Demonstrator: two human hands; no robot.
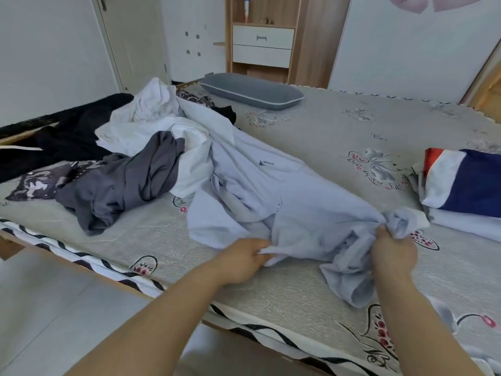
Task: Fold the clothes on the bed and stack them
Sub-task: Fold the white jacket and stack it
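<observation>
Bedroom with white walls and a wooden cabinet (261, 36) at the back, patterned bed (311, 137) filling the middle. Front and centre, pale blue shirt (284, 191) lying rumpled on the near half of the mattress, long axis running from the clothes pile at far left down toward the near right edge. Left hand (241, 260) pinching the near hem, fingers curled round a fold of cloth. Right hand (394, 252) clamped on a bunched corner at the shirt's right end, fingers closed tight on it. Both hands on the same near edge, well apart, the rest of the garment stretching away up and to the left. So a pull toward the body, or a lift and shake, looks like the way to draw it flat; collar end farthest from either hand, and touching the heap, so likely to drag neighbours along. Just beside it, grey garment (122, 185) crumpled to the left, white clothes (151, 123) piled behind, black clothing (62, 142) along the far left edge. Off to the right, folded stack (466, 185) in red, white and navy, near the right hand and the likely landing spot. Grey pillow (252, 89) up by the headboard. Folding of this shirt not yet begun, by the look of it.
</observation>
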